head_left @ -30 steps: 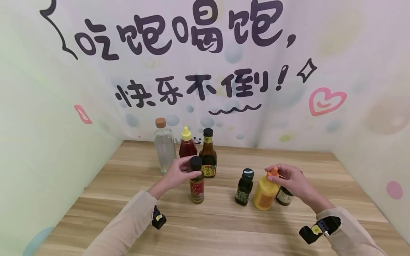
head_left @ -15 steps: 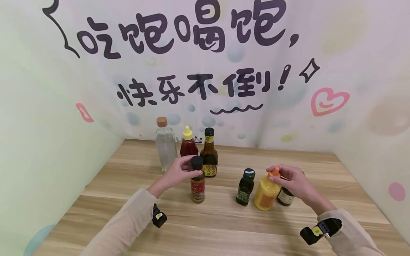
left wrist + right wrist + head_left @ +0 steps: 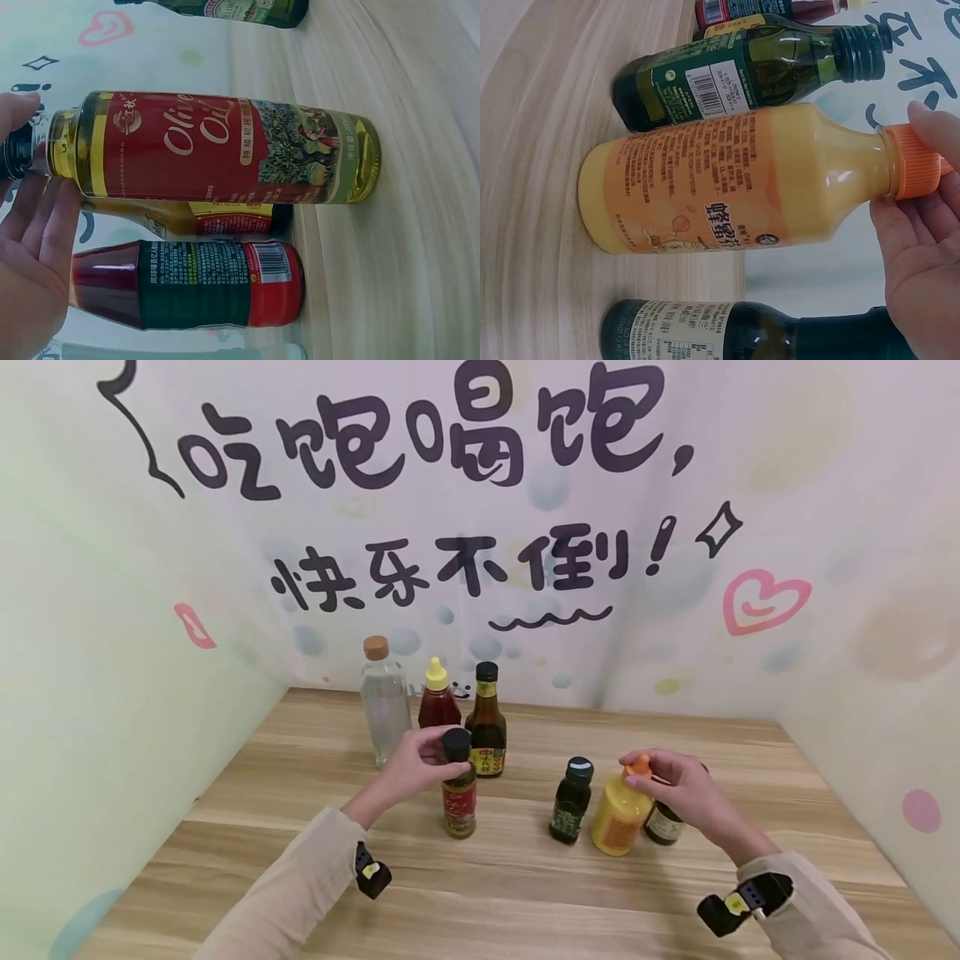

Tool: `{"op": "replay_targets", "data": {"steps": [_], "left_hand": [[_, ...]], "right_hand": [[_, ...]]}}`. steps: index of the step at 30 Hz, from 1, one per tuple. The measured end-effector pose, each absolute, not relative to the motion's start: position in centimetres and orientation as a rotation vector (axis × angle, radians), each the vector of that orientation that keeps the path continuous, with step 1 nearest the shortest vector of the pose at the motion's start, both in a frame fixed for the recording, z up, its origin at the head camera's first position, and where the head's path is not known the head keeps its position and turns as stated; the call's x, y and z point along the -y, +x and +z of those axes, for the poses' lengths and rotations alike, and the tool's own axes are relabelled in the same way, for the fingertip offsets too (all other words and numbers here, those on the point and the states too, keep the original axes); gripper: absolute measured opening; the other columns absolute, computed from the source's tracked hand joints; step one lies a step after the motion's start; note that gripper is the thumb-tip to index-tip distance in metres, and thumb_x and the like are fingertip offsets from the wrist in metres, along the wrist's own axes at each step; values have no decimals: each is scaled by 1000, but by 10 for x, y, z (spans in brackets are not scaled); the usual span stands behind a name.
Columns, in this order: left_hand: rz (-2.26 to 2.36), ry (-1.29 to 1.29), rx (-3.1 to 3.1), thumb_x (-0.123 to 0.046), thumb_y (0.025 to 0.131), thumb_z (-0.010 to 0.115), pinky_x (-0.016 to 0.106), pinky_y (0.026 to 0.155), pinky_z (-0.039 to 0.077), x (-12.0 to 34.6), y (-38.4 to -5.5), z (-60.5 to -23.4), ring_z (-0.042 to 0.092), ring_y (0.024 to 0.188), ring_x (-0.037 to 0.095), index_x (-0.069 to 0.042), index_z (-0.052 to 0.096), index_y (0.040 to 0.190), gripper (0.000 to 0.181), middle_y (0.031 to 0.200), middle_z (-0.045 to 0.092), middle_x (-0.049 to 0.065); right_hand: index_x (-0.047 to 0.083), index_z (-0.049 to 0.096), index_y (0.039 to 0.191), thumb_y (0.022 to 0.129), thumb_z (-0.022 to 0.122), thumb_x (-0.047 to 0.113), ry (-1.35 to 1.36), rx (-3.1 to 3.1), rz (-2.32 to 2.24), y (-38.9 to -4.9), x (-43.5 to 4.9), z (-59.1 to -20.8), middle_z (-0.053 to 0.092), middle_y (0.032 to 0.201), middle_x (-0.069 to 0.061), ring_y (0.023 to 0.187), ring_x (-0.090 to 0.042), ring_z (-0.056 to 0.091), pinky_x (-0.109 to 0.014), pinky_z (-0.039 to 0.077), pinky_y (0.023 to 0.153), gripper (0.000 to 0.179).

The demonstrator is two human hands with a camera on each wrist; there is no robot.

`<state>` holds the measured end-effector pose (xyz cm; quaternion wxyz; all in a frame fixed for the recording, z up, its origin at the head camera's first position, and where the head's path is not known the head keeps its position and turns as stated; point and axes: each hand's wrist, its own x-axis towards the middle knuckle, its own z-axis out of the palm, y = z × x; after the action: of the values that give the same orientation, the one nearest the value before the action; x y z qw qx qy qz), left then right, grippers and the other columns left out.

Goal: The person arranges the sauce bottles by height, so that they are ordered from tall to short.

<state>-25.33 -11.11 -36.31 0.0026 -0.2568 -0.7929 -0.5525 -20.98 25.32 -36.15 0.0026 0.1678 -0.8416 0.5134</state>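
Observation:
My left hand [image 3: 405, 768] holds a small olive oil bottle [image 3: 180, 146] by its black cap and neck, thumb on one side and fingers on the other. The bottle stands upright on the wooden table, its red label showing. On the right, my right hand [image 3: 681, 781] grips the orange cap of a yellow squeeze bottle [image 3: 705, 184], which is upright too. Close to its left is a dark green bottle [image 3: 572, 802] with a dark cap. A dark bottle with a pale label [image 3: 682, 330] stands on its other side, partly hidden behind my right hand in the head view.
Behind my left hand stand a clear bottle [image 3: 384, 710] with a brown cap, a dark red squeeze bottle [image 3: 438, 706] with a yellow tip, and a brown sauce bottle [image 3: 487, 727]. A printed cloth wall [image 3: 675, 652] borders the table [image 3: 525, 902] at the back.

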Motion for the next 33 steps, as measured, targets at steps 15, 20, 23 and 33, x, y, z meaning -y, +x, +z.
{"op": "replay_targets", "data": {"steps": [15,20,23,33], "left_hand": [[-1708,-876,2497,-10,74,71,28,69,51,107,-253,-347,62,78,20,1,57,114,44,100,61,15],[-1652,-940,2486,-10,74,71,28,67,51,103,-252,-338,62,77,18,-1,59,111,40,99,62,14],[-1641,-956,2473,-9,74,71,27,67,51,100,-252,-333,63,77,17,-1,59,109,38,99,62,13],[-1623,-949,2495,-12,74,71,29,70,51,84,-253,-318,63,82,19,-2,59,111,40,102,61,12]], "right_hand": [[-1,57,107,84,61,16,537,2623,1599,-209,-255,-362,58,107,-18,90,-5,58,-26,50,70,29],[0,57,108,84,61,18,523,2641,1615,-210,-254,-362,57,108,-18,91,-6,57,-27,50,70,30],[0,57,108,84,61,19,512,2650,1607,-210,-254,-362,57,109,-18,91,-6,57,-26,50,70,31],[2,58,108,84,62,21,486,2657,1591,-210,-255,-364,58,109,-16,92,-7,57,-26,50,71,31]]}}
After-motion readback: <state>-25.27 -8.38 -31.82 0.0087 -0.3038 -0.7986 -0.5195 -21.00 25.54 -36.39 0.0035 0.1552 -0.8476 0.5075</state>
